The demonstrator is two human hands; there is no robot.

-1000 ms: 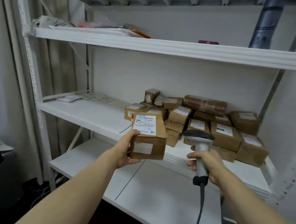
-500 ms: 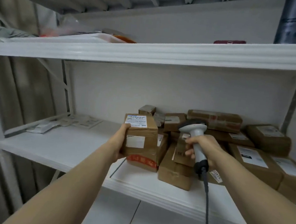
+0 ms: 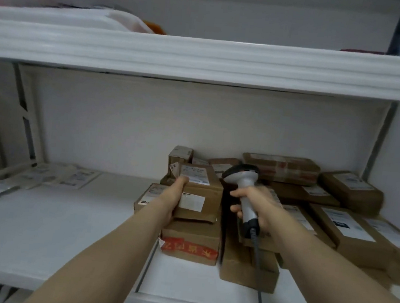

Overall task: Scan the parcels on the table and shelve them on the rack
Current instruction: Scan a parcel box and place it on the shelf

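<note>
My left hand [image 3: 173, 197] grips a brown cardboard parcel [image 3: 199, 195] with white labels by its left side. The parcel sits on top of another box with red tape [image 3: 190, 242] on the middle rack shelf [image 3: 52, 230]. My right hand [image 3: 258, 207] is wrapped round the handle of a grey barcode scanner [image 3: 245, 187], its head raised just right of the parcel and its cable hanging down. Several more labelled brown parcels [image 3: 334, 213] are piled on the right part of the shelf.
Flat plastic mailers and papers [image 3: 45, 176] lie at the left rear of the shelf. The upper shelf edge [image 3: 208, 59] runs across above, with bags on it. A rack upright [image 3: 27, 120] stands at left. The shelf's left half is bare white board.
I have come closer to the rack. My left hand carried the parcel forward and up onto the red-taped box in the pile. The scanner moved along beside it.
</note>
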